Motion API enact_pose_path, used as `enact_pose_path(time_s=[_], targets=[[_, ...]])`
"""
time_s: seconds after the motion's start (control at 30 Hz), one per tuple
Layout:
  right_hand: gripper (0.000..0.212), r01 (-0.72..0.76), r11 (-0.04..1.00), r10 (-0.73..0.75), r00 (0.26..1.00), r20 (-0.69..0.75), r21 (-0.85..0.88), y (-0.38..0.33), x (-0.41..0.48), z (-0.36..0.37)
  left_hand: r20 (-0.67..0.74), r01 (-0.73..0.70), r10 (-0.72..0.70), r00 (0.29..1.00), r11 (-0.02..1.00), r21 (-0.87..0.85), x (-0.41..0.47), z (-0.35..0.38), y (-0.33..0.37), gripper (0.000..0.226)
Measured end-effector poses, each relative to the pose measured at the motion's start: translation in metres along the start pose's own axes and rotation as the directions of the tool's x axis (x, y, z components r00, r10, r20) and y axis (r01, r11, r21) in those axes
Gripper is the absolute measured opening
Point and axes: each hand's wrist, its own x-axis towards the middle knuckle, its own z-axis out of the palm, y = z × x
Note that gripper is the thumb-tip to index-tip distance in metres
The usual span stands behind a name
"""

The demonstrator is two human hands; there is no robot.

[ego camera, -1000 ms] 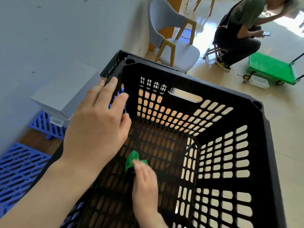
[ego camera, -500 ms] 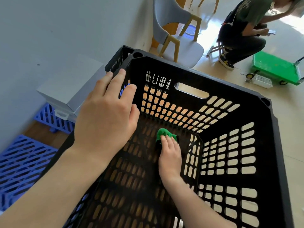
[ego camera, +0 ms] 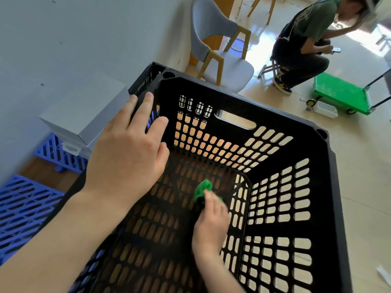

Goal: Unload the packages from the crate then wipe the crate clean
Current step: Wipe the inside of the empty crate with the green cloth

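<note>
I look down into a black plastic crate point(ego camera: 237, 103), a deep box of stiff moulded plastic. Its walls and floor are pierced with rows of rounded slots, and a long handle slot is cut into the far wall. It fills the near middle of my view, beside the grey wall on the left.

My left hand point(ego camera: 127, 157) rests on the crate's left rim near the far left corner. Its fingers point(ego camera: 143, 108) are nearly straight and slightly spread, lying flat over the edge and gripping nothing, with the thumb inside the wall.

My right hand point(ego camera: 211, 225) reaches down to the crate floor, near the far right inner corner. It presses a small bunched green cloth point(ego camera: 203, 189), soft and crumpled, against the slotted floor. The cloth pokes out beyond the fingertips. Blur keeps me from telling whether those fingers curl round the cloth or lie flat on it.

To the left, blue plastic lattice pallets point(ego camera: 25, 208) lie on the floor, and a smooth pale grey rectangular box point(ego camera: 84, 115) sits on the farther one. Beyond the crate stands a grey moulded chair with wooden legs point(ego camera: 224, 66). Far right, a crouching person in a green shirt point(ego camera: 304, 43) holds a phone; the shirt print is too blurred to read. Just beside that person is a flat green wheeled trolley point(ego camera: 340, 94).
</note>
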Motion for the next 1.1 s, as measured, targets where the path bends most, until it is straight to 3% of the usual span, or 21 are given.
enact_pose_path(time_s=[0.1, 0.23, 0.37, 0.5, 0.7, 0.77, 0.83, 0.93, 1.0, 1.1], targets=[[0.047, -0.075, 0.993, 0.074, 0.997, -0.016, -0.095, 0.017, 0.066, -0.006, 0.005, -0.001, 0.001, 1.0, 1.0, -0.01, 0.002, 0.001, 0.0, 0.039], [0.042, 0.016, 0.97, 0.009, 0.995, 0.099, -0.242, 0.053, 0.1, -0.003, -0.004, 0.015, -0.015, 1.0, 1.0, -0.003, 0.003, 0.002, 0.0, 0.034], [0.049, -0.031, 0.959, 0.045, 0.998, 0.047, -0.28, 0.045, 0.053, 0.013, -0.012, 0.013, -0.013, 1.0, 1.0, 0.007, 0.005, 0.003, 0.001, 0.031], [0.056, -0.014, 0.984, 0.016, 1.0, 0.01, -0.176, 0.028, -0.014, 0.017, -0.003, 0.015, -0.015, 1.0, 1.0, 0.016, 0.005, 0.002, 0.001, 0.03], [0.04, 0.17, 0.979, -0.17, 0.985, 0.006, -0.114, 0.018, -0.092, 0.016, 0.019, -0.008, 0.008, 1.0, 1.0, 0.024, 0.002, 0.001, 0.002, 0.032], [0.044, 0.132, 0.989, -0.131, 0.991, 0.017, -0.07, 0.015, -0.082, 0.011, 0.028, -0.017, 0.017, 0.999, 1.0, 0.024, 0.001, 0.001, 0.001, 0.033], [0.058, -0.014, 1.0, 0.014, 1.0, -0.002, 0.002, 0.008, -0.056, 0.004, 0.035, -0.023, 0.022, 0.999, 0.999, 0.031, 0.001, 0.001, 0.0, 0.034], [0.055, -0.172, 0.985, 0.175, 0.976, -0.133, 0.035, 0.002, 0.006, -0.006, 0.034, -0.022, 0.02, 0.999, 0.999, 0.037, 0.0, 0.002, 0.0, 0.033], [0.054, -0.184, 0.981, 0.175, 0.976, -0.129, -0.063, 0.011, 0.051, -0.01, 0.034, -0.02, 0.018, 0.999, 0.999, 0.036, 0.001, 0.002, 0.001, 0.033], [0.053, -0.144, 0.954, 0.162, 0.986, 0.046, -0.264, 0.04, 0.09, -0.014, 0.034, -0.016, 0.014, 0.999, 0.999, 0.032, 0.001, 0.002, 0.002, 0.031]])
